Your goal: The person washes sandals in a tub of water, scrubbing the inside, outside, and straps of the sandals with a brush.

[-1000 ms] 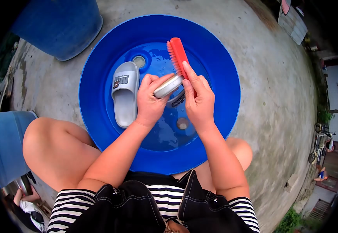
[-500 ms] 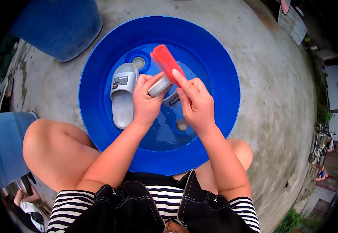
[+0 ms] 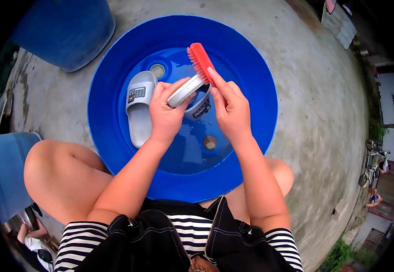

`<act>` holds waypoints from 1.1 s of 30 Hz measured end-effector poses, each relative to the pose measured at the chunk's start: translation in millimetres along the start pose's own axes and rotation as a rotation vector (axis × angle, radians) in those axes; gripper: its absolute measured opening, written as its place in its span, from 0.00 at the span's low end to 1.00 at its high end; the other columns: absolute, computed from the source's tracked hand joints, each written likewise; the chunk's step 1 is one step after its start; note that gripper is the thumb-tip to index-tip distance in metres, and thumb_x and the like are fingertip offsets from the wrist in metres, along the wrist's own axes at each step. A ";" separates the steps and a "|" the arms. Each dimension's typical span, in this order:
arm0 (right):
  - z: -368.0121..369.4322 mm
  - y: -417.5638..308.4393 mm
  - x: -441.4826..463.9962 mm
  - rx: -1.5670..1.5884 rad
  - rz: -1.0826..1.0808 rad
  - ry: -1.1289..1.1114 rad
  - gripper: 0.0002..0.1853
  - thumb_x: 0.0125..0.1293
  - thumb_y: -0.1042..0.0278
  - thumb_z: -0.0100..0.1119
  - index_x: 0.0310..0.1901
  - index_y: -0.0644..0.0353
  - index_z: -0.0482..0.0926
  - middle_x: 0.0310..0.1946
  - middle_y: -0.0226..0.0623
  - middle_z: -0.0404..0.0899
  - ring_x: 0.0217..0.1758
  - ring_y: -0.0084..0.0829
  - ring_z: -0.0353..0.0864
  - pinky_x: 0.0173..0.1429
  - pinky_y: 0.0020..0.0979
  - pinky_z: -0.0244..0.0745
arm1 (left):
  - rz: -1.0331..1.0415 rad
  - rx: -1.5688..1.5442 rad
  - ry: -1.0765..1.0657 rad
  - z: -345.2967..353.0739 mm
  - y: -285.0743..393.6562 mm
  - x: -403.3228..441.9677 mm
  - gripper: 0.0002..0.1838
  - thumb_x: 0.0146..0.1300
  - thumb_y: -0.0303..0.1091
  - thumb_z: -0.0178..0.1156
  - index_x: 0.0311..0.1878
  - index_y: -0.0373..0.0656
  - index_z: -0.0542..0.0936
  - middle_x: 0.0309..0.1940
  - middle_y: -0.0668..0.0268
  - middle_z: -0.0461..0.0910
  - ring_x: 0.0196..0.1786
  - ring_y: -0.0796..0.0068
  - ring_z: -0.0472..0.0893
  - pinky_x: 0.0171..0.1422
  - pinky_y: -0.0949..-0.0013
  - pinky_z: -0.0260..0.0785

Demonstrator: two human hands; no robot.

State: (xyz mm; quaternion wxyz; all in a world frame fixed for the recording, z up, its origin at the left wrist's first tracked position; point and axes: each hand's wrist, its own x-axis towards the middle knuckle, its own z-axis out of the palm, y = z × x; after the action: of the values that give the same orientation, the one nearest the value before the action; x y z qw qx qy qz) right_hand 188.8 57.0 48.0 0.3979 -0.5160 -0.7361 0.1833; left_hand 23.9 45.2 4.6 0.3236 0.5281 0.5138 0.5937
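Note:
My left hand (image 3: 166, 111) grips a grey slipper (image 3: 185, 91) by its sole edge, tilted on its side over the blue tub (image 3: 256, 99). The slipper's strap with a dark badge faces right and down. Closed around a red brush (image 3: 201, 59), my right hand (image 3: 231, 106) is just right of the slipper, and the bristles touch the sole's upper end. A second grey slipper (image 3: 139, 119) lies upright inside the tub at the left, beside my left hand. Shallow water covers the tub's bottom.
Another blue tub (image 3: 65, 31) stands at the upper left, and a lighter blue container (image 3: 9, 172) at the left. A person (image 3: 36, 242) is partly visible at the lower left. Concrete ground (image 3: 319, 136) surrounds the tub; a motorcycle and another person are far right.
The brush swung left and down across the slipper, then back up and right. My left hand and its slipper have shifted slightly left, exposing more of the strap.

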 end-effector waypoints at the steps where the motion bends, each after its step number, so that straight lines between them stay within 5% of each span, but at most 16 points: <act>1: -1.7 5.5 3.5 -0.045 0.102 0.015 0.28 0.70 0.72 0.67 0.69 0.36 0.81 0.28 0.32 0.71 0.27 0.29 0.76 0.33 0.32 0.75 | -0.023 0.001 -0.030 -0.7 4.1 0.4 0.21 0.60 0.25 0.76 0.58 0.43 0.88 0.42 0.67 0.76 0.44 0.74 0.78 0.51 0.71 0.75; 5: 3.3 -13.9 -6.3 0.094 -0.030 -0.036 0.25 0.71 0.72 0.65 0.67 0.35 0.83 0.28 0.32 0.71 0.27 0.31 0.76 0.34 0.32 0.75 | 0.015 -0.028 0.010 -3.4 -5.4 -0.2 0.21 0.60 0.25 0.75 0.57 0.44 0.88 0.42 0.66 0.76 0.45 0.74 0.78 0.51 0.72 0.75; 7: 6.2 -6.6 -12.1 0.049 -0.116 -0.087 0.27 0.72 0.68 0.65 0.72 0.43 0.76 0.28 0.33 0.74 0.27 0.33 0.77 0.34 0.32 0.76 | 0.013 -0.038 0.019 -5.9 -2.9 2.1 0.22 0.58 0.26 0.76 0.58 0.45 0.88 0.42 0.66 0.76 0.44 0.73 0.78 0.51 0.70 0.75; 10: 3.2 6.1 -8.0 0.146 0.109 -0.013 0.38 0.72 0.61 0.63 0.78 0.64 0.59 0.28 0.36 0.78 0.27 0.33 0.78 0.36 0.33 0.76 | 0.151 0.278 0.067 -8.6 15.3 13.4 0.19 0.57 0.27 0.75 0.53 0.41 0.88 0.42 0.64 0.76 0.46 0.67 0.79 0.52 0.66 0.76; 13: -6.6 10.6 -5.5 0.203 0.066 -0.033 0.28 0.70 0.67 0.60 0.71 0.58 0.70 0.28 0.35 0.78 0.27 0.31 0.78 0.37 0.33 0.76 | 0.220 0.491 0.065 -22.4 30.4 32.0 0.16 0.58 0.29 0.73 0.49 0.36 0.84 0.44 0.56 0.81 0.46 0.55 0.83 0.54 0.59 0.76; 15: -5.2 11.1 -8.1 0.238 0.049 -0.092 0.25 0.70 0.67 0.60 0.68 0.57 0.74 0.28 0.36 0.78 0.28 0.32 0.79 0.37 0.33 0.76 | -0.081 0.566 -0.162 -32.9 39.2 39.3 0.14 0.59 0.31 0.70 0.45 0.36 0.80 0.42 0.49 0.83 0.47 0.46 0.84 0.53 0.54 0.76; 19: 0.3 0.9 -6.6 0.202 0.024 -0.206 0.17 0.68 0.67 0.58 0.57 0.57 0.83 0.33 0.38 0.80 0.32 0.35 0.81 0.39 0.34 0.77 | -0.169 0.537 -0.256 -38.6 51.2 41.9 0.14 0.61 0.32 0.69 0.46 0.38 0.78 0.43 0.49 0.85 0.47 0.45 0.85 0.51 0.54 0.77; 23: 19.1 -25.7 -20.4 -0.014 0.068 -0.209 0.33 0.74 0.45 0.60 0.75 0.49 0.67 0.50 0.46 0.82 0.50 0.51 0.87 0.53 0.44 0.83 | -0.133 0.552 -0.248 -31.4 41.8 33.7 0.15 0.61 0.34 0.70 0.47 0.39 0.79 0.43 0.50 0.87 0.47 0.46 0.86 0.50 0.55 0.77; 24: 25.2 -25.6 -20.0 -0.016 0.109 -0.209 0.40 0.75 0.38 0.56 0.81 0.44 0.56 0.61 0.48 0.80 0.59 0.55 0.84 0.59 0.48 0.82 | -0.100 0.544 -0.219 -28.8 40.9 31.7 0.15 0.61 0.33 0.70 0.49 0.40 0.80 0.43 0.50 0.87 0.46 0.46 0.86 0.50 0.54 0.78; 27: 14.2 -27.2 -14.6 0.103 0.144 -0.145 0.36 0.77 0.45 0.56 0.81 0.42 0.57 0.66 0.49 0.77 0.62 0.54 0.83 0.61 0.46 0.82 | -0.013 0.452 -0.160 -22.0 35.5 26.1 0.17 0.63 0.30 0.70 0.55 0.40 0.82 0.43 0.52 0.88 0.45 0.52 0.88 0.49 0.58 0.79; 28: 16.3 -16.4 -10.7 0.109 0.039 -0.033 0.34 0.77 0.51 0.59 0.80 0.39 0.62 0.58 0.45 0.82 0.54 0.49 0.87 0.55 0.41 0.84 | 0.039 0.363 -0.122 -19.7 33.6 24.4 0.18 0.65 0.28 0.69 0.58 0.40 0.83 0.43 0.54 0.89 0.46 0.57 0.90 0.50 0.63 0.79; 33: -2.0 -6.5 -9.2 0.060 0.051 -0.074 0.28 0.72 0.58 0.65 0.74 0.38 0.75 0.36 0.35 0.84 0.34 0.36 0.85 0.40 0.35 0.80 | 0.017 0.287 -0.099 -11.5 25.9 16.3 0.19 0.63 0.31 0.69 0.58 0.46 0.85 0.47 0.55 0.88 0.47 0.52 0.88 0.50 0.59 0.80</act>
State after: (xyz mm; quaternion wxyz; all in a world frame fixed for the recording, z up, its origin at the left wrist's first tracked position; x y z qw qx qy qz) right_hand 187.8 45.8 50.0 0.3809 -0.5153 -0.7311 0.2344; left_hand 13.1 50.4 35.0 0.2646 0.6020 0.5723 0.4900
